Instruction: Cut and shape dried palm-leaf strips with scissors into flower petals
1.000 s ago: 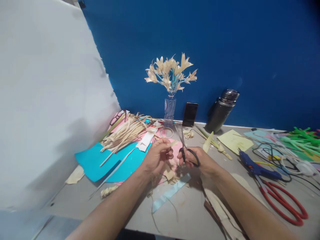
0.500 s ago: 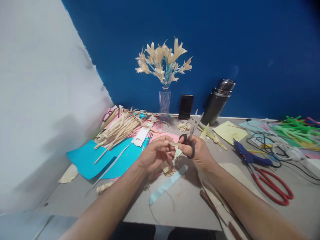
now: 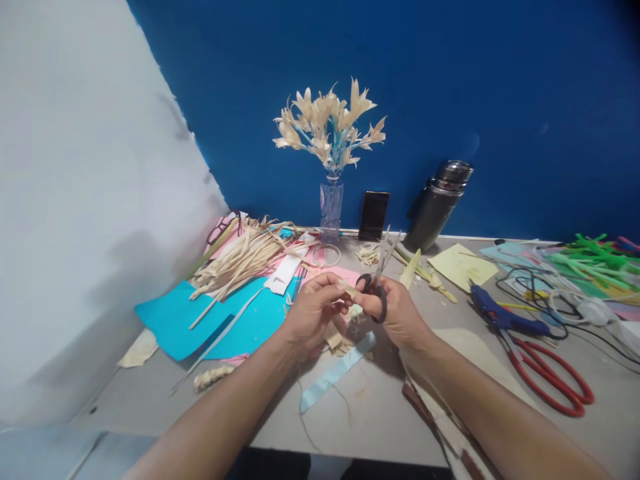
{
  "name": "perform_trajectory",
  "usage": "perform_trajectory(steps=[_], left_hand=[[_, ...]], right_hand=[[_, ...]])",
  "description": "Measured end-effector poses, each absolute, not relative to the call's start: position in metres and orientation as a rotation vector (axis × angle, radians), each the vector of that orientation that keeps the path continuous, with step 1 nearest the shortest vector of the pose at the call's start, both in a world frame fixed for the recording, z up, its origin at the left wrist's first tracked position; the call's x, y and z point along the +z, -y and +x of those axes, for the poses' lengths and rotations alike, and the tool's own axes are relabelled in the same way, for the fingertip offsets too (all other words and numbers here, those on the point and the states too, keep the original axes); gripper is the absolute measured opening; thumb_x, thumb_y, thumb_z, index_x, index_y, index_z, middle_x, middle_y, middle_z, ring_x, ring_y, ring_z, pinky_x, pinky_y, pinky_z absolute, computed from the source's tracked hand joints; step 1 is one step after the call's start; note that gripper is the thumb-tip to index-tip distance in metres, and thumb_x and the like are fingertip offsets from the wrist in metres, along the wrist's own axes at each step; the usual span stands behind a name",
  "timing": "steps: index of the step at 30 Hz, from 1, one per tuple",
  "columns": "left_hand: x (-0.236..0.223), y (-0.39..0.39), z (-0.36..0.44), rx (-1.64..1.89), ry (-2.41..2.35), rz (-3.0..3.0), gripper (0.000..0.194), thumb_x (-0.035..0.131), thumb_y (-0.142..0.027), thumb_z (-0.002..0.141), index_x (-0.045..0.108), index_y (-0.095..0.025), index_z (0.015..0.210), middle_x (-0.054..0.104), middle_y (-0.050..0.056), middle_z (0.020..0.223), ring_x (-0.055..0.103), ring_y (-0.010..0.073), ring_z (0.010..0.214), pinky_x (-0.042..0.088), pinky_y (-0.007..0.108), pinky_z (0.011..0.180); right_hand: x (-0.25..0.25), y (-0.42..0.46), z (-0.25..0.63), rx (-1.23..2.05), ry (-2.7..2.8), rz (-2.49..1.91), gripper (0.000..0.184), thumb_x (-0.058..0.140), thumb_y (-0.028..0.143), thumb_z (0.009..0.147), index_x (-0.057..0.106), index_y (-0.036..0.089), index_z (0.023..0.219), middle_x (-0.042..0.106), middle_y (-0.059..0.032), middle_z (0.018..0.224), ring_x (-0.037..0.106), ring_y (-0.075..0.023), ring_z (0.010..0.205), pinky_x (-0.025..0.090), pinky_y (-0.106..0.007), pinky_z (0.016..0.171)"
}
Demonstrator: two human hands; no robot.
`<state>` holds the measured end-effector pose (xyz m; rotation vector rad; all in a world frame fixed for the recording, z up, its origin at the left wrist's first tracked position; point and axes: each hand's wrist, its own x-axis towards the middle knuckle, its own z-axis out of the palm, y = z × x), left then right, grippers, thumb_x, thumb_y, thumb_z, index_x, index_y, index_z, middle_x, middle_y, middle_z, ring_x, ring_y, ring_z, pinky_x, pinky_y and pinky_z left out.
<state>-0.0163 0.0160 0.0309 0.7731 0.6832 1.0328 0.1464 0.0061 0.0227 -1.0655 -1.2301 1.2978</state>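
My left hand (image 3: pixel 313 312) is closed, pinching a small pale strip of dried husk (image 3: pixel 348 289) between thumb and fingertips. Black-handled scissors (image 3: pixel 383 257) are hooked on the fingers of my right hand (image 3: pixel 397 313), blades upward and slightly apart. The right thumb and fingertips also touch the strip's right end. Under the hands are pale husk scraps (image 3: pixel 336 341) and a light-blue ribbon strip (image 3: pixel 337 373). Husk flowers (image 3: pixel 330 120) on blue stems stand in a clear bottle (image 3: pixel 331 210) behind. Part of the strip is hidden by my fingers.
On the left, a bundle of dried strips (image 3: pixel 240 257) lies over blue sheets (image 3: pixel 173 320). To the right are a blue glue gun (image 3: pixel 505 313), red-handled scissors (image 3: pixel 553 377) and cables. A phone (image 3: pixel 374 215) and a dark flask (image 3: pixel 437 207) lean against the wall.
My left fingers have curled in closer around the strip, and the strip has tilted down to the right. The scissors have shifted slightly with the right hand. The view has moved a little.
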Motion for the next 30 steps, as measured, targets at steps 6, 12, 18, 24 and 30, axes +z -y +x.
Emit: perform_trajectory(steps=[6,12,18,24,30], left_hand=[[0.034,-0.028,-0.026,1.216,-0.7,0.76,0.015,0.068,-0.019,0.068,0.054,-0.016,0.068,0.062,0.001,0.061,0.057,0.0119,0.055,0.046,0.024,0.057],[0.034,-0.03,-0.029,1.267,-0.69,0.735,0.013,0.066,-0.018,0.067,0.054,-0.016,0.068,0.06,0.0,0.059,0.055,0.0113,0.054,0.044,0.024,0.056],[0.036,-0.031,-0.03,1.31,-0.695,0.771,0.012,0.064,-0.018,0.063,0.053,-0.017,0.066,0.057,-0.001,0.057,0.052,0.0111,0.051,0.041,0.024,0.052],[0.036,-0.031,-0.031,1.305,-0.745,0.804,0.011,0.064,-0.019,0.064,0.053,-0.017,0.066,0.057,0.0,0.056,0.053,0.0112,0.049,0.041,0.024,0.052],[0.037,-0.031,-0.03,1.304,-0.752,0.825,0.012,0.065,-0.019,0.063,0.053,-0.017,0.066,0.056,-0.001,0.055,0.052,0.0106,0.048,0.041,0.024,0.051]], right_hand=[[0.027,-0.01,0.157,1.437,1.609,-1.06,0.043,0.072,0.056,0.074,0.063,0.014,0.075,0.065,-0.0039,0.069,0.045,-0.0104,0.051,0.033,-0.024,0.049],[0.017,-0.005,0.149,1.55,1.736,-1.005,0.043,0.067,0.059,0.079,0.061,0.016,0.076,0.063,-0.0022,0.065,0.053,-0.0144,0.056,0.04,-0.024,0.052],[0.013,-0.004,0.147,1.526,1.774,-1.028,0.047,0.07,0.058,0.078,0.056,0.016,0.064,0.059,-0.001,0.06,0.052,-0.0132,0.056,0.04,-0.023,0.053],[0.016,-0.003,0.146,1.577,1.749,-1.007,0.047,0.069,0.057,0.079,0.055,0.016,0.062,0.06,-0.0012,0.059,0.052,-0.0122,0.054,0.039,-0.022,0.051],[0.014,-0.005,0.147,1.623,1.704,-1.021,0.045,0.075,0.055,0.075,0.056,0.015,0.063,0.061,-0.0013,0.058,0.053,-0.012,0.052,0.038,-0.021,0.049]])
